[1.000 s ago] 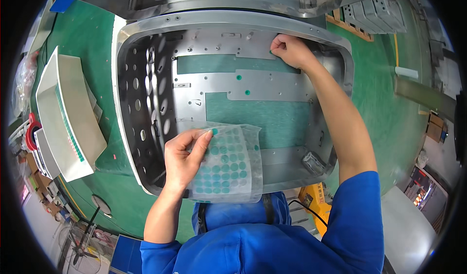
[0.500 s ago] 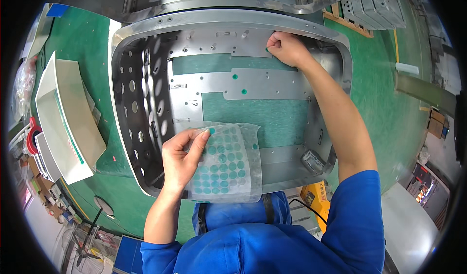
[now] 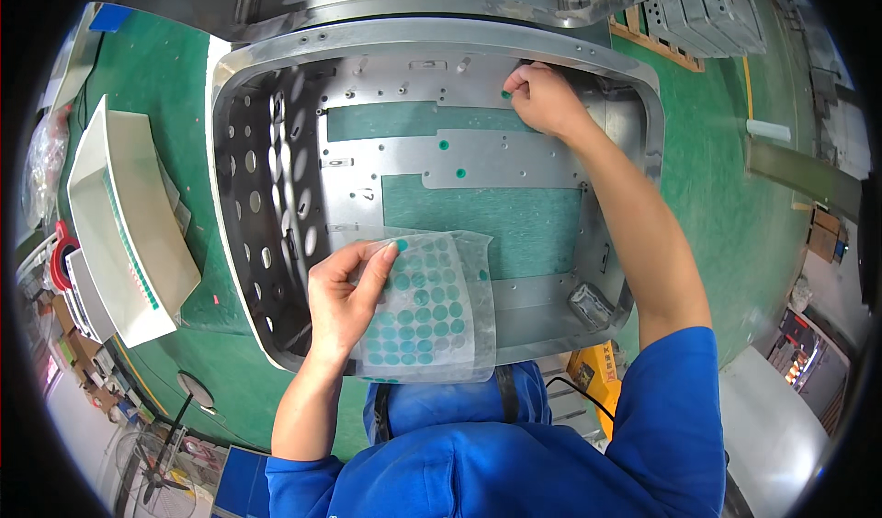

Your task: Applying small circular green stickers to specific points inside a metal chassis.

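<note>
From my end, the sheet overhangs the near rim of the case. The left hand has its grip clamped on one corner, probably to keep the dots within reach. It looks thin and translucent, with green rows and paler spots. The right hand bends its fingers beside a lone dot on the far panel; I can't tell whether that grip is closed.

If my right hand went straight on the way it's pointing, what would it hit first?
Your right hand would probably meet the far metal panel first, near the green dot. Depth is unclear in this view, so it may be touching the panel.
</note>
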Demonstrator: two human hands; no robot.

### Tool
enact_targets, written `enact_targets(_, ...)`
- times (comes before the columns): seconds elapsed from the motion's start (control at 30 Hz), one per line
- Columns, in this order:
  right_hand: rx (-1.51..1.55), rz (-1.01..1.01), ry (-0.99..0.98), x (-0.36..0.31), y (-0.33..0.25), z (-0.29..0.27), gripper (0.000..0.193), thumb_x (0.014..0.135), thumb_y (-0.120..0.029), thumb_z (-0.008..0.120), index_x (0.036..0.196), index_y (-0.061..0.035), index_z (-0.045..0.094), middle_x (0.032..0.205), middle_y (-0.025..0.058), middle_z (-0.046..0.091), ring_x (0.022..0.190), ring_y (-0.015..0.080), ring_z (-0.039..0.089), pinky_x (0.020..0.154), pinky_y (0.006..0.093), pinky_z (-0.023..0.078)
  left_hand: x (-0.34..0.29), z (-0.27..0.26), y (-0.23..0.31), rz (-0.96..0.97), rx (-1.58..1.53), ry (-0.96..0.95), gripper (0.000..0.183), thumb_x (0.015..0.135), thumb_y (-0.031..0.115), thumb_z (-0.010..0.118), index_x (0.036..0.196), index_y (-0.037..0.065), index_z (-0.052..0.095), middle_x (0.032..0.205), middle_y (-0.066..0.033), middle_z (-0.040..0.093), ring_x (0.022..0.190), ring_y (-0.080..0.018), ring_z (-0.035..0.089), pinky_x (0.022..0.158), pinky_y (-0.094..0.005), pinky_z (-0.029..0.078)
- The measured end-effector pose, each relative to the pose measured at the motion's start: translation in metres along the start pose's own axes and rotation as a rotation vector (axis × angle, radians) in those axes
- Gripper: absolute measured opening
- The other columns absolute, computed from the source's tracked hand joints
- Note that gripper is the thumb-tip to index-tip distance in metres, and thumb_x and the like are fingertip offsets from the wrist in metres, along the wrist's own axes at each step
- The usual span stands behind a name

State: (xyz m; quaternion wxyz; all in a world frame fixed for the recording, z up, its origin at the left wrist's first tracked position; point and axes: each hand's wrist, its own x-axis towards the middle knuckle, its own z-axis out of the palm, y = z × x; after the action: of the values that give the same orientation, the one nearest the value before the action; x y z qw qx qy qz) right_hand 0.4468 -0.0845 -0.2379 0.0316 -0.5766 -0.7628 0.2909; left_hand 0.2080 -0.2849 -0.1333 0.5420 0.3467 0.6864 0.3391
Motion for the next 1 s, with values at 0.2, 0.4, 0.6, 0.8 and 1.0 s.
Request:
enact_targets(0.2,-0.063,-0.154,0.207,-0.031,-0.010,0.004,0.032,0.072,0.000,0.047,0.102,-0.0052,0.059,0.094,0.0146,0.054,0.087,0.0290,0.055,0.075,0.0353,0.045,0.000,-0.001,0.000,0.029,0.000,-0.006,0.016,0.082,0.013,0.063,0.080,-0.003,0.064,0.058,0.0029,0.052,0.050,-0.0018,0.043,0.045,-0.0178,0.034)
enact_targets(0.4,-0.442,-0.259,0.214,-0.057,-0.022,0.036,0.053,0.068,0.003,0.047,0.120,0.0090,0.041,0.093,0.0146,0.050,0.086,0.0305,0.049,0.075,0.0386,0.044,-0.007,-0.004,0.005,0.066,0.006,0.042,0.015,0.082,0.012,0.064,0.081,-0.003,0.064,0.059,0.0027,0.054,0.052,-0.0017,0.044,0.047,-0.0173,0.034)
enact_targets(0.6,-0.278,-0.117,0.232,-0.063,-0.034,0.046,0.054,0.069,0.002,0.045,0.122,0.0052,0.040,0.096,0.0162,0.050,0.090,0.0320,0.050,0.079,0.0401,0.044,-0.046,-0.025,0.011,0.115,-0.095,0.129,0.011,0.081,0.009,0.065,0.083,-0.002,0.064,0.067,0.0003,0.059,0.058,-0.0024,0.048,0.051,-0.0167,0.037)
enact_targets(0.8,-0.372,-0.020,0.072,-0.054,-0.038,0.030,0.050,0.074,-0.003,0.046,0.123,0.0023,0.037,0.111,0.0195,0.050,0.102,0.0345,0.050,0.084,0.0417,0.043,-0.091,-0.028,0.007,0.160,-0.139,0.134,0.012,0.081,0.011,0.064,0.079,0.000,0.063,0.063,0.0007,0.058,0.057,-0.0032,0.049,0.051,-0.0186,0.039)
enact_targets(1.0,-0.381,0.114,0.119,-0.045,-0.047,0.029,0.043,0.081,-0.011,0.045,0.122,-0.0034,0.040,0.112,0.0169,0.051,0.106,0.0346,0.048,0.087,0.0420,0.042,-0.141,-0.044,0.001,0.326,-0.180,0.115,0.011,0.083,0.010,0.061,0.081,0.000,0.063,0.067,-0.0001,0.058,0.059,-0.0034,0.050,0.052,-0.0176,0.038)
